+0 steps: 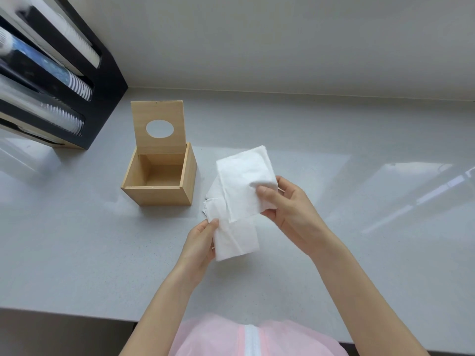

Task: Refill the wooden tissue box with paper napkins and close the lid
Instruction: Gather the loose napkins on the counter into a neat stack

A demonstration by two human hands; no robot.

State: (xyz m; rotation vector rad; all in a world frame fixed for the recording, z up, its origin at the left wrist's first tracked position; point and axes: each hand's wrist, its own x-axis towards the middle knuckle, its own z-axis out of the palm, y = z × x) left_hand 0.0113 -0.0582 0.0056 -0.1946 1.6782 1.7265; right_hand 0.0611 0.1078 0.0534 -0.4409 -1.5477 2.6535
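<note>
A wooden tissue box (156,194) stands on the grey counter, left of centre. Its inside is bare wood with nothing in it. The hinged lid (158,111) with an oval hole stands upright at the box's far side. Just right of the box I hold a loose stack of white paper napkins (239,196) above the counter. My left hand (201,244) grips the stack's lower left edge. My right hand (285,205) pinches its right side, thumb on top. The napkins are fanned unevenly, with one piece hanging lower.
A black cup dispenser (77,80) with rows of stacked cups stands at the back left, close to the box. The grey counter (359,176) stretches right and meets a pale wall behind. Its front edge runs near my body, where a pink garment (231,337) shows.
</note>
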